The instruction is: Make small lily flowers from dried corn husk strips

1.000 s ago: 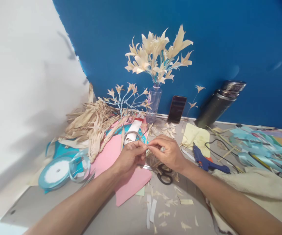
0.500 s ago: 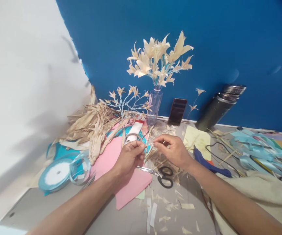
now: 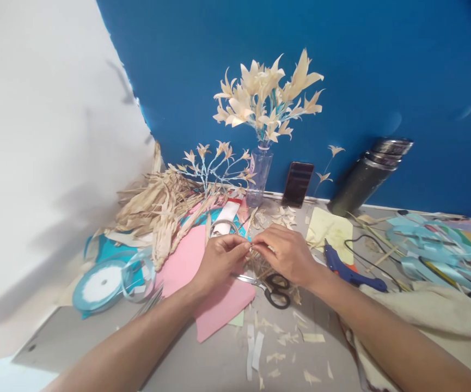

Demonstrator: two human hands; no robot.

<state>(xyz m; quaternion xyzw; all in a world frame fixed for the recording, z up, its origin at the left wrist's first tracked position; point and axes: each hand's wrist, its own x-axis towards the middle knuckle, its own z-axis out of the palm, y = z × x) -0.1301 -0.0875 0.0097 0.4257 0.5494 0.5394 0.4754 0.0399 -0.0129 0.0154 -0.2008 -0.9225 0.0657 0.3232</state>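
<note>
My left hand (image 3: 224,257) and my right hand (image 3: 283,251) meet fingertip to fingertip above the middle of the table, both pinched closed. What lies between the fingertips is tiny and mostly hidden; I cannot name it. Just below the hands, scissors (image 3: 276,291) with black handles lie with their blades toward the left, partly over pink paper (image 3: 178,272). Behind the hands stands a clear plastic bottle (image 3: 260,173) holding a bunch of cream husk flowers (image 3: 265,98). To its left a smaller branch of flowers (image 3: 208,166) has pale blue stems.
Dried husks (image 3: 153,212) are heaped at left behind a blue ribbon spool (image 3: 98,288). On the right are a blue glue gun (image 3: 352,272), a cream cloth (image 3: 427,310), tangled light-blue ribbon (image 3: 431,239) and a leaning dark flask (image 3: 361,179). A phone (image 3: 297,185) rests against the wall.
My hands have come together, the right moving slightly left until the fingertips meet. The thin pale strip seen between them before is now hidden. The view has shifted slightly.
</note>
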